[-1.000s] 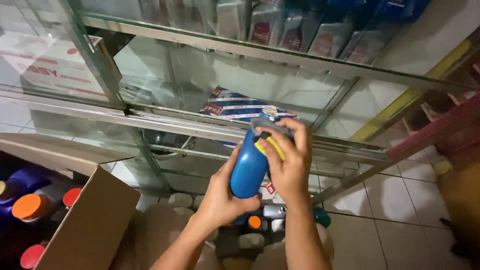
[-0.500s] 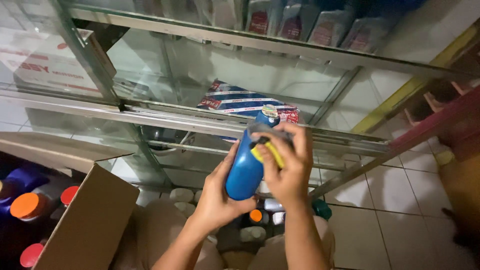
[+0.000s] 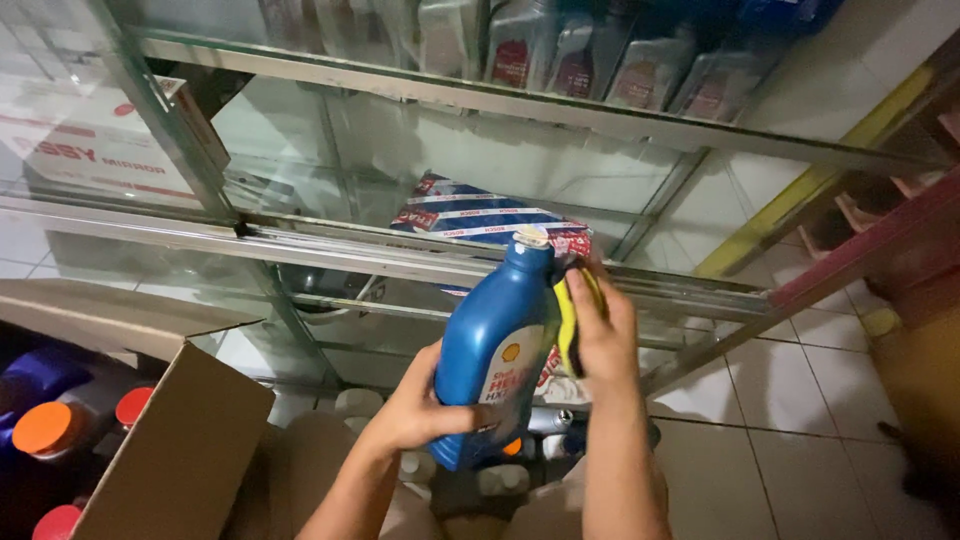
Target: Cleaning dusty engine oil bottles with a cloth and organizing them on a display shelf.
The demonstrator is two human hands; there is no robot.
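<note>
My left hand grips the lower body of a blue plastic bottle, fingers wrapped around its side, and holds it upright in front of me. My right hand is closed on a yellow cloth and presses it flat against the bottle's right side, near the handle. The bottle has a pale cap and a label on its front face. It hangs in the air just in front of a glass display cabinet with metal rails. Behind the glass, close to the bottle's top, lies a flat packet striped in blue, white and red. On the shelf above stand grey bottles in a row. At my lower left is an open cardboard box, and beside it are containers with orange and red caps. More small bottles stand on the floor beneath my arms. To the right is a pale tiled floor.
</note>
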